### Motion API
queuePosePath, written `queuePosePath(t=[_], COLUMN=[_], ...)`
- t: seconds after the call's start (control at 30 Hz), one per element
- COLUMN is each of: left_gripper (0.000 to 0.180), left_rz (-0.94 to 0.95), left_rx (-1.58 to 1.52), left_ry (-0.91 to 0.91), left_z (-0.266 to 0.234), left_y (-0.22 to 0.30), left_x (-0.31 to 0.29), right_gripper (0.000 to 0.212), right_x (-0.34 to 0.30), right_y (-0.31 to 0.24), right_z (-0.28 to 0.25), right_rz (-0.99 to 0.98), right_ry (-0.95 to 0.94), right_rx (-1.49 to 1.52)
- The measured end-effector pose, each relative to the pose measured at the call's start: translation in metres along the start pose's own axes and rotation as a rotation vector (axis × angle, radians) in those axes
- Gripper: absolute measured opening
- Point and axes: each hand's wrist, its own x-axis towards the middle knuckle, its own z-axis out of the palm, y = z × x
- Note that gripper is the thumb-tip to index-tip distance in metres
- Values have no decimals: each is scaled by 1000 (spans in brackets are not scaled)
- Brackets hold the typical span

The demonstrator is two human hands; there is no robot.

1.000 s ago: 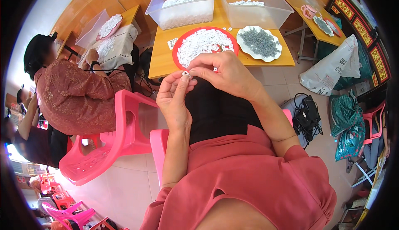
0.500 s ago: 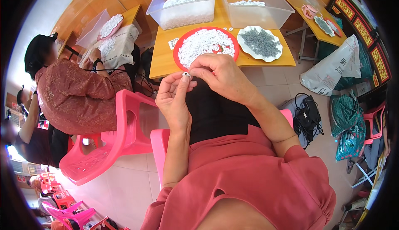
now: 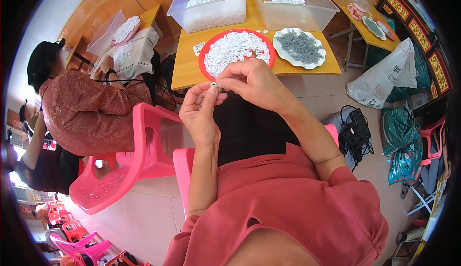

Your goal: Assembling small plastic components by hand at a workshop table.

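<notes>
Above my lap, my left hand [image 3: 199, 114] pinches a small white plastic piece [image 3: 213, 84] with a dark spot on it between thumb and fingers. My right hand [image 3: 254, 83] meets it from the right, thumb and forefinger pressed together at the piece. Whether a separate small part sits in the right fingertips is hidden. Just beyond the hands, a red round tray [image 3: 201, 60] holds a heap of similar white pieces [image 3: 233, 50]. To its right, a white scalloped plate [image 3: 314, 65] carries a pile of thin grey nail-like pieces [image 3: 300, 46].
Two clear plastic bins [image 3: 206, 12] with white pieces stand at the back of the wooden table [image 3: 187, 76]. At left, a person [image 3: 91, 107] sits by a pink chair [image 3: 139, 160]. White sack [image 3: 384, 76], black cables [image 3: 356, 131] and green bags [image 3: 401, 146] are on the right.
Both hands stay together over my lap with the white piece, and the fingertips shift only slightly. The view tilts a little; nothing else visibly moves.
</notes>
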Motion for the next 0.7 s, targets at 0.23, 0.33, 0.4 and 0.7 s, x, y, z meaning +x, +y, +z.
queuePosePath(t=[0.23, 0.33, 0.4, 0.7], left_gripper=[14, 13, 14, 13], left_rz=[-49, -58, -75, -110], left_rx=[-54, -69, -68, -105], left_ry=[76, 79, 88, 69], left_z=[-19, -26, -25, -25], left_y=[-7, -13, -14, -11], left_x=[20, 26, 26, 25], right_gripper=[21, 23, 25, 21], right_x=[26, 37, 41, 58], right_y=[47, 95, 124, 166], right_z=[-46, -59, -51, -2], right_rz=[82, 65, 138, 246], right_ry=[275, 315, 135, 77], right_rx=[40, -422, -527, -927])
